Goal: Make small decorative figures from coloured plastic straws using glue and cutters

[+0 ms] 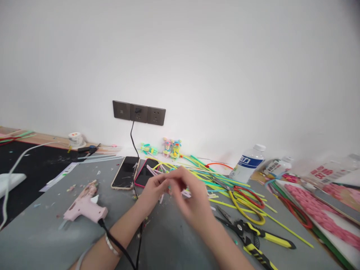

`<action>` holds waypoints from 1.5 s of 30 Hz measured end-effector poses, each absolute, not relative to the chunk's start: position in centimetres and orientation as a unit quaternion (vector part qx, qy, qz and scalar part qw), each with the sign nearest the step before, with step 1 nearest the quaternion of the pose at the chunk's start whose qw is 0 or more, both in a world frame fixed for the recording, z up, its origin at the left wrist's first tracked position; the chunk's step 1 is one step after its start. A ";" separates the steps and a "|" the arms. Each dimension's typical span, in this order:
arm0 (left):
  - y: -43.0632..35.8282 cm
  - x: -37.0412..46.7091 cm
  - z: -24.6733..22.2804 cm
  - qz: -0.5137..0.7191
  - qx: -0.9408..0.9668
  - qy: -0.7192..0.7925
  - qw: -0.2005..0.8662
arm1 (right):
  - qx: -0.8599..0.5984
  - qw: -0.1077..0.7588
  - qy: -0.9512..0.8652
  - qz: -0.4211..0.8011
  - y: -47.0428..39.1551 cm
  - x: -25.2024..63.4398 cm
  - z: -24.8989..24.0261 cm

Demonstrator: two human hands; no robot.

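My left hand (154, 190) and my right hand (191, 195) meet above the grey table mat, fingertips together. The fingers of both are pinched closed around something small, with only a bit of teal showing between them. The rest of it is hidden by the fingers. Behind the hands lie lilac strips (153, 170) and a spread of yellow and green plastic strips (225, 195). Left of my left hand a pink hot glue gun (86, 209) lies on its side, its black cord passing over my left forearm.
Two phones, one pale-edged (125, 173) and one pink-edged (145, 173), lie behind the hands. Scissors (244, 210) and yellow-black pliers (247, 234) lie at right, near a bottle (247, 163). Small colourful figures (171, 147) stand against the wall below a socket panel (139, 112).
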State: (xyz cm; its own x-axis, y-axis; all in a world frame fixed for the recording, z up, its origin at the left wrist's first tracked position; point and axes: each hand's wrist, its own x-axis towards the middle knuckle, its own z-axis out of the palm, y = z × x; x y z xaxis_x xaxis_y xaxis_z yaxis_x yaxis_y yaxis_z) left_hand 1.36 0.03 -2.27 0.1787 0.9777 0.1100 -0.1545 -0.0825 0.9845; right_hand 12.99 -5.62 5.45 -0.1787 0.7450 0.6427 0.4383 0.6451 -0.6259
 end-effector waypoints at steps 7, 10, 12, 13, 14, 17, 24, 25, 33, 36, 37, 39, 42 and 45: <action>-0.3 1.3 -1.2 0.467 0.456 0.315 0.689 | -0.444 0.633 -0.576 0.265 -1.8 20.4 0.3; -0.5 1.4 -0.9 0.455 0.452 0.319 0.697 | -0.409 0.607 -0.576 0.364 -1.6 20.3 -1.2; -0.5 1.4 -0.9 0.456 0.451 0.335 0.691 | -0.382 0.575 -0.588 0.422 -1.9 20.1 -1.4; -0.5 1.4 -1.0 0.453 0.454 0.344 0.686 | -0.368 0.560 -0.592 0.448 -2.0 20.0 -1.4; -0.5 1.3 -1.1 0.449 0.462 0.353 0.678 | -0.357 0.548 -0.594 0.470 -2.2 19.9 -1.3; -0.4 1.1 -1.5 0.431 0.509 0.374 0.644 | -0.344 0.515 -0.595 0.513 -2.5 19.8 -1.0; -0.3 0.7 -1.3 0.426 0.587 0.398 0.562 | -0.336 0.492 -0.586 0.549 -2.5 19.8 -1.4; -0.3 0.7 -1.2 0.429 0.590 0.395 0.558 | -0.338 0.490 -0.586 0.550 -2.5 19.8 -1.5; -0.5 0.8 -1.2 0.476 0.595 0.362 0.537 | -0.350 0.487 -0.585 0.546 -2.3 19.7 -1.6; -0.4 0.9 -1.4 0.496 0.600 0.331 0.533 | -0.353 0.488 -0.580 0.548 -2.3 19.6 -1.6; -0.4 0.9 -1.5 0.494 0.605 0.328 0.531 | -0.355 0.487 -0.579 0.549 -2.3 19.6 -1.6; -0.5 0.8 -1.6 0.486 0.617 0.331 0.523 | -0.358 0.489 -0.577 0.548 -2.4 19.6 -1.6; -0.6 0.8 -1.6 0.487 0.627 0.336 0.507 | -0.360 0.494 -0.574 0.545 -2.5 19.5 -1.7; -0.6 0.7 -1.6 0.486 0.636 0.339 0.494 | -0.361 0.502 -0.569 0.542 -2.5 19.2 -1.9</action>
